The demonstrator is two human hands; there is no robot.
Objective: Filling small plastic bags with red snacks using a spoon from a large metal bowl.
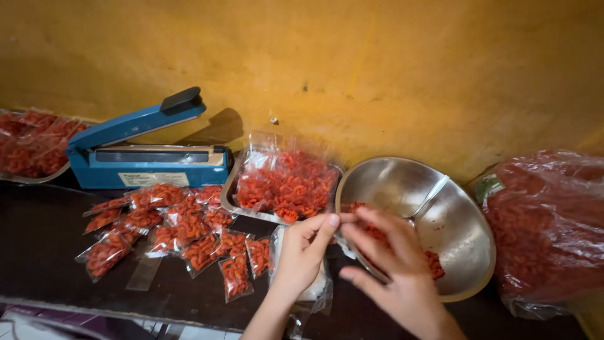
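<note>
Left hand (302,255) and right hand (393,271) meeting at near rim of steel bowl (465,252), fingertips together on a small clear pouch (345,242). Left thumb and forefinger pressed together, pinching pouch's top edge; right fingers curled in, pinching same edge from other side. Pouch mostly hidden behind hands, only a clear sliver visible between them just over bowl rim; long axis seems to run top to bottom, mouth up toward fingertips, exact tilt hard to tell. Bowl tilted, opening facing hands, red snack pieces (434,263) low inside, metal spoon (429,198) leaning in it, handle pointing up-right. Under left wrist: stack of empty clear bags (318,293) on dark table (38,252). Left of hands: scatter of filled small packets (182,233), lying flat, long axes every which way. Behind those: blue heat sealer (141,154), arm raised, long axis left-right, handle pointing right. Metal tray (229,195) beside sealer, heaped with filled unsealed bags (286,182). Far left another tray of packets (31,148). Far right large plastic sack of red snacks (547,226). Yellow wall (377,63) behind.
</note>
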